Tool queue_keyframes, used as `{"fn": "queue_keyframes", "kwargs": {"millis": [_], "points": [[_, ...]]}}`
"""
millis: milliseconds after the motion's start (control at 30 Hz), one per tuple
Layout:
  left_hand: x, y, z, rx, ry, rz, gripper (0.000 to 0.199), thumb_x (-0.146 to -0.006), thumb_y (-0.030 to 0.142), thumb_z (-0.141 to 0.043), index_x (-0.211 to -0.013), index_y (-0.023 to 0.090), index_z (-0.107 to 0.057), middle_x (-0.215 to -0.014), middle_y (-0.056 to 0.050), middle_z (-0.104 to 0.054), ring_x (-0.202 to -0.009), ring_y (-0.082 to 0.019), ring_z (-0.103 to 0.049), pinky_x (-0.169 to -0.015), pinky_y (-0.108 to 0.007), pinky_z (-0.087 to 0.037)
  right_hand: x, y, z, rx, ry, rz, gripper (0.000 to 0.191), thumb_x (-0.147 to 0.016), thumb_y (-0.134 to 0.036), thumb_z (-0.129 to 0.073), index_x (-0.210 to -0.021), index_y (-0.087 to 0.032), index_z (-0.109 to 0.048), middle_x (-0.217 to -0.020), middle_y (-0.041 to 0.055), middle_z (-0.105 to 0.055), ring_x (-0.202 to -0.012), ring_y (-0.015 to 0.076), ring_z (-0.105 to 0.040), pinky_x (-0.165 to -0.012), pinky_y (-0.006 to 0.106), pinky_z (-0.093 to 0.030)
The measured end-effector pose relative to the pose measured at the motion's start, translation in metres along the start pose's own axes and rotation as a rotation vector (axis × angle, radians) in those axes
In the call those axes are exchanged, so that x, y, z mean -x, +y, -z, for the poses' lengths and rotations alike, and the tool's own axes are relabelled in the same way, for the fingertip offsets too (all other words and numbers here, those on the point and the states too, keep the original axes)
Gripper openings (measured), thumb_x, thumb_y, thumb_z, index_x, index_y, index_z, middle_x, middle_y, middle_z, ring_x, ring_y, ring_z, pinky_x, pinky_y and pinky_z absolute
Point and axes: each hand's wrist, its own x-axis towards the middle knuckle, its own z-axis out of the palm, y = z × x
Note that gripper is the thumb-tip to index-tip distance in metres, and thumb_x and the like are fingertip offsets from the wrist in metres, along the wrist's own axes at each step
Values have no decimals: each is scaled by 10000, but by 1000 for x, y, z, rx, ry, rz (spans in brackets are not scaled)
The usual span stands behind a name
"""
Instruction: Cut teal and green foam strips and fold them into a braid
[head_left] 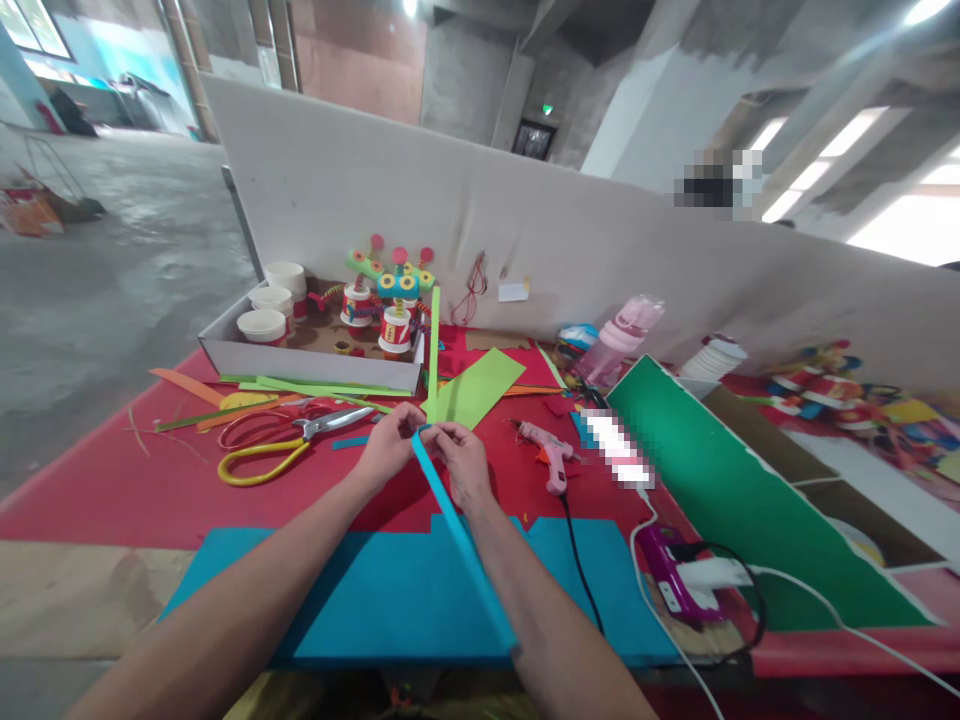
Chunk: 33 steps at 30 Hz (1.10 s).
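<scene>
My left hand (390, 447) and my right hand (461, 462) meet over the red table covering, fingers pinched at the end of a blue paper strip (454, 520). From there the strip runs down toward me, across my right forearm. A light green paper strip (434, 350) rises from the same spot; its lower end is hidden by my fingers, so whether it is joined to the blue one is unclear. Left of my hands lie yellow-handled scissors (262, 466). To the right rests a pink glue gun (553, 455). Blue sheets (360, 600) lie beneath my forearms.
A white-walled box (315, 372) at the back left holds paper cups (262, 325) and paper-cup figures (396, 325). A green sheet (487, 385) lies behind my hands. On the right are a purple power strip (679, 575) with cables, a pink bottle (619, 340) and a green panel (720, 490).
</scene>
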Motion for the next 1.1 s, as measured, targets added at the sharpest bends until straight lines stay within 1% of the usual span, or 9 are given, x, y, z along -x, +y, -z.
{"fn": "queue_keyframes", "kwargs": {"millis": [33, 100, 233, 367, 467, 600, 700, 900, 1100], "points": [[0, 1, 0, -8, 26, -12, 211, -692, 331, -696, -735, 174, -562, -665, 22, -581, -623, -114, -531, -588, -225, -416, 1, 0, 0, -5, -11, -4, 259, -581, -323, -783, -756, -171, -668, -644, -20, -667, -590, 119, -606, -637, 255, -518], [0, 3, 2, 6, 42, 22, 218, -732, 354, -659, -676, 170, -556, -609, 23, -565, -584, -111, -515, -564, -226, -402, 1, 1, 0, -6, -45, -28, 264, -577, -323, -792, -748, -170, -660, -614, -29, -647, -573, 114, -601, -624, 252, -520], [1, 6, 5, 125, -32, 130, 258, -718, 373, -683, -634, 163, -559, -506, 34, -526, -486, -95, -476, -507, -224, -373, -1, 1, 1, -18, -90, -69, 298, -600, -364, -788, -774, -154, -668, -623, -7, -659, -559, 122, -608, -590, 255, -513], [0, 0, 5, 233, -81, 221, 266, -651, 361, -747, -662, 142, -599, -542, 9, -573, -499, -96, -508, -517, -226, -402, -1, -1, 2, -81, -82, -118, 307, -585, -354, -804, -759, -141, -667, -598, 5, -662, -563, 130, -620, -615, 271, -535], [-1, -4, 6, 305, -95, 266, 267, -650, 363, -751, -684, 140, -610, -572, 1, -587, -517, -95, -520, -523, -223, -415, 0, -2, 1, -122, -45, -125, 298, -573, -328, -815, -753, -149, -660, -592, -3, -662, -580, 126, -626, -633, 269, -548], [0, -2, 5, 327, -92, 277, 264, -674, 367, -736, -650, 146, -593, -545, 17, -561, -505, -80, -495, -502, -203, -388, 0, -2, 0, -147, -16, -107, 286, -568, -315, -819, -744, -155, -659, -601, -13, -658, -590, 121, -626, -625, 263, -555], [0, 2, 4, 316, -69, 287, 270, -674, 375, -733, -642, 148, -590, -555, 10, -578, -508, -84, -505, -501, -208, -387, 0, -2, 0, -133, -26, -110, 283, -581, -331, -814, -743, -151, -668, -596, -11, -653, -583, 114, -618, -630, 263, -560], [0, 5, 4, 236, -43, 223, 281, -673, 384, -725, -612, 151, -579, -529, 20, -554, -491, -81, -477, -497, -216, -378, 0, -4, 1, -114, -66, -119, 319, -590, -358, -811, -772, -137, -671, -643, 13, -674, -611, 122, -632, -673, 280, -571], [1, 10, 3, 228, -25, 228, 286, -643, 391, -741, -615, 157, -579, -535, 19, -563, -490, -83, -479, -486, -215, -371, 0, -4, 3, -85, -42, -129, 366, -514, -312, -849, -767, -146, -642, -624, -2, -668, -599, 126, -639, -669, 281, -571]]}}
